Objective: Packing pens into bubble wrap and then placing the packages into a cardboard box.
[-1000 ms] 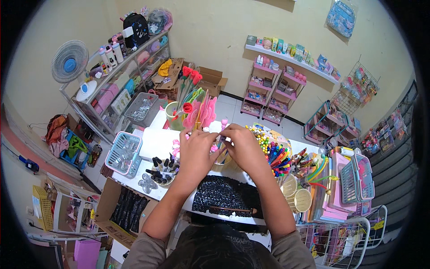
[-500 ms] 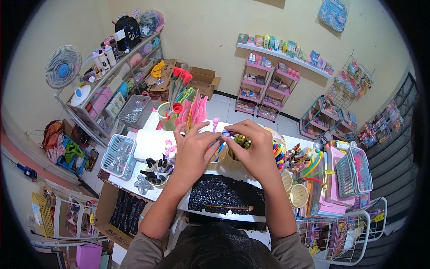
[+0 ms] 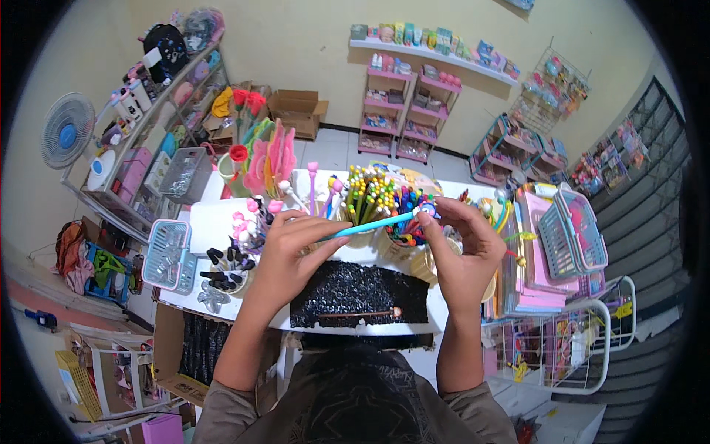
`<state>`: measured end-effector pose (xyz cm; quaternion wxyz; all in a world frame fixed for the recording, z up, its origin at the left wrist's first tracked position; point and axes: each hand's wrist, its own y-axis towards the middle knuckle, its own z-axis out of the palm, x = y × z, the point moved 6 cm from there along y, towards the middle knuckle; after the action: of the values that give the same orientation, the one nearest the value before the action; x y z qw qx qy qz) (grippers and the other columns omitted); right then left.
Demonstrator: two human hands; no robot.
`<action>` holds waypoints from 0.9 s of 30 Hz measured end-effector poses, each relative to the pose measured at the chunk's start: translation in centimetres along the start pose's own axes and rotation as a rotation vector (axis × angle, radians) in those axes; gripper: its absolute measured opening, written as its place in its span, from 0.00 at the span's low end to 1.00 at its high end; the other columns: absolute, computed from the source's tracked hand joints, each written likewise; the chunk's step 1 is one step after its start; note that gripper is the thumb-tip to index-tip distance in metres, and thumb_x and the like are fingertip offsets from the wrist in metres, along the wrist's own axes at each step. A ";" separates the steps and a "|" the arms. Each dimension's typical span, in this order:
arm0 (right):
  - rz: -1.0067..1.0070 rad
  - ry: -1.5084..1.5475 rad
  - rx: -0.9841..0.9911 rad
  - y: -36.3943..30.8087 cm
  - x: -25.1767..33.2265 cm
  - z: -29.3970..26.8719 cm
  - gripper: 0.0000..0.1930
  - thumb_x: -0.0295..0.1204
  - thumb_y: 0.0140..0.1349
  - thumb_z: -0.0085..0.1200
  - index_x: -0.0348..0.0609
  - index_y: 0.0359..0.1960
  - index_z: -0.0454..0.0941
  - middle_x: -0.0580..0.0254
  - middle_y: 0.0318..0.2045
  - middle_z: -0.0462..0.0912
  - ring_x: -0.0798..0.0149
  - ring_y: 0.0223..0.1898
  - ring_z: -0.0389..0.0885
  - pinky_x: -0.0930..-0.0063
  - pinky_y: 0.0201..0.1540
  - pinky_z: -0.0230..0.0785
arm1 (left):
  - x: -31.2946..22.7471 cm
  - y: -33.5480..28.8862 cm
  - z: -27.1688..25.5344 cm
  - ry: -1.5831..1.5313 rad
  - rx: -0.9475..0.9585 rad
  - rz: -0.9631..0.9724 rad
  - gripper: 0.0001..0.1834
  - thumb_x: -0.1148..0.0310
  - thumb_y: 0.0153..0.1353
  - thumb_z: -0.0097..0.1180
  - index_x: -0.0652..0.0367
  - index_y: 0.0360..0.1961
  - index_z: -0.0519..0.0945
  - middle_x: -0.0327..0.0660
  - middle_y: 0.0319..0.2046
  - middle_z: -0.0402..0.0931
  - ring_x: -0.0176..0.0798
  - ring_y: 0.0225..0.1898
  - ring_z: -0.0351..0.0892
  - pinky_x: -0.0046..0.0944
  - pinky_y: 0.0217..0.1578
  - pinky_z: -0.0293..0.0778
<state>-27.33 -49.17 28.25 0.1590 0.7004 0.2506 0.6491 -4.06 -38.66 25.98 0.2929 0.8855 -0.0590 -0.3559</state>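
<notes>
A light blue pen (image 3: 377,223) with a small blue-and-white figure on its end is held slantwise above the table. My left hand (image 3: 288,248) is closed round its lower left end. At the upper right end, my right hand (image 3: 467,255) pinches the figure (image 3: 427,212) between thumb and fingers. Below lies a black bubble-wrap sheet (image 3: 355,285) with a thin brown pen (image 3: 362,314) on it. Just behind the hands stand cups packed with yellow-tipped pencils (image 3: 368,194) and colourful pens (image 3: 403,214). Purple and pink figure-topped pens (image 3: 313,177) stand to their left.
A blue basket (image 3: 168,255) and a cup of black-capped pens (image 3: 225,270) are at the left. Red flowers and pink shapes (image 3: 270,159) stand behind. On the right are stacked books (image 3: 529,274), another basket (image 3: 573,229) and a white wire rack (image 3: 551,348). An open cardboard box (image 3: 171,348) sits lower left.
The light blue pen has come into clear view, slanting between my hands. My hands have moved apart, the right one rightward. The whole view has shifted, showing the pen cups more plainly.
</notes>
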 end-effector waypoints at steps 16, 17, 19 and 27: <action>0.199 -0.271 0.056 -12.7 -6.8 -2.0 0.16 0.21 0.64 0.77 0.31 0.52 0.91 0.52 0.38 0.95 0.67 0.39 0.94 0.73 0.47 0.83 | 3.3 -10.1 3.1 -0.275 0.153 -0.305 0.13 0.80 0.62 0.75 0.65 0.49 0.94 0.50 0.45 0.93 0.47 0.47 0.92 0.43 0.51 0.84; 0.288 -0.251 0.071 -13.3 -7.6 -2.0 0.15 0.21 0.65 0.77 0.31 0.52 0.91 0.52 0.38 0.95 0.67 0.39 0.94 0.73 0.47 0.83 | 3.4 -10.7 3.4 -0.278 0.158 -0.309 0.13 0.80 0.62 0.75 0.65 0.49 0.94 0.50 0.45 0.93 0.47 0.47 0.92 0.43 0.51 0.84; 0.325 -0.266 0.087 -14.3 -8.4 -2.2 0.15 0.23 0.65 0.77 0.31 0.52 0.91 0.52 0.37 0.95 0.67 0.40 0.94 0.73 0.47 0.83 | 4.0 -12.0 4.4 -0.266 0.232 -0.372 0.13 0.80 0.62 0.75 0.65 0.48 0.94 0.50 0.46 0.93 0.47 0.48 0.93 0.43 0.51 0.84; 0.387 -0.356 0.116 -16.9 -11.3 -2.4 0.14 0.26 0.65 0.77 0.35 0.50 0.92 0.51 0.36 0.93 0.61 0.39 0.92 0.68 0.48 0.81 | 5.7 -14.8 6.2 -0.125 0.256 -0.285 0.11 0.71 0.63 0.77 0.58 0.46 0.95 0.42 0.45 0.94 0.46 0.46 0.90 0.44 0.52 0.75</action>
<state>-32.55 -41.73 9.89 0.0328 0.8463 0.1169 0.5186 -5.54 -31.21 10.70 0.1202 0.8912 0.0039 -0.4373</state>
